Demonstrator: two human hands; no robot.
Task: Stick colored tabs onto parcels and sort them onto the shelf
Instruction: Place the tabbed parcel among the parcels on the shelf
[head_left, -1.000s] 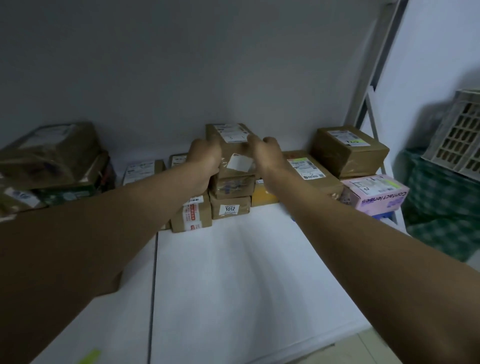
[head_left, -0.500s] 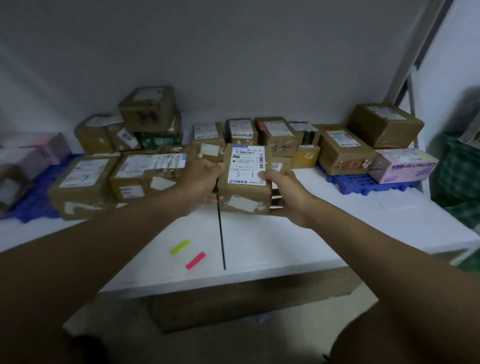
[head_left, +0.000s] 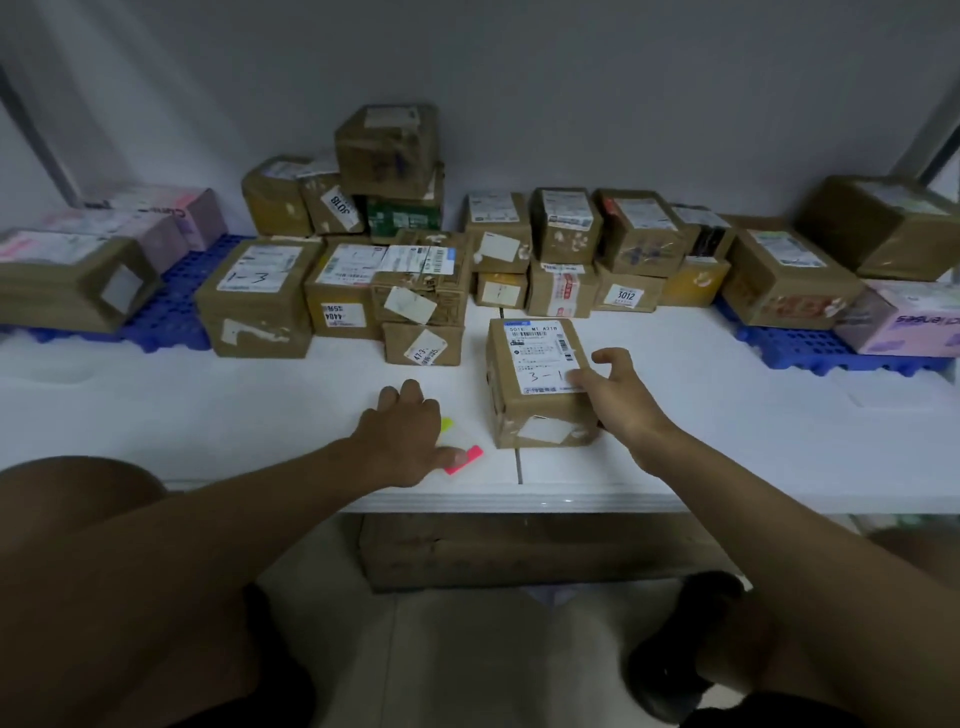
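A brown cardboard parcel (head_left: 540, 382) with a white label marked "3-1" stands on the white table (head_left: 727, 441) near its front edge. My right hand (head_left: 615, 392) rests against the parcel's right side, thumb on the label, fingers loosely spread. My left hand (head_left: 408, 431) lies flat on the table to the parcel's left, covering most of a yellow tab (head_left: 447, 424). Its thumb touches a pink tab (head_left: 464, 459) lying by the front edge.
Many taped parcels (head_left: 415, 291) are stacked along the back of the table. Blue plastic pallets (head_left: 166, 312) at left and right (head_left: 831, 345) carry more boxes, some pink (head_left: 904, 319). A cardboard box (head_left: 519, 551) sits under the table. My knees are below.
The parcel, held in both hands over the table half a second ago, now stands on it. My left hand has let go and moved down onto the tabs.
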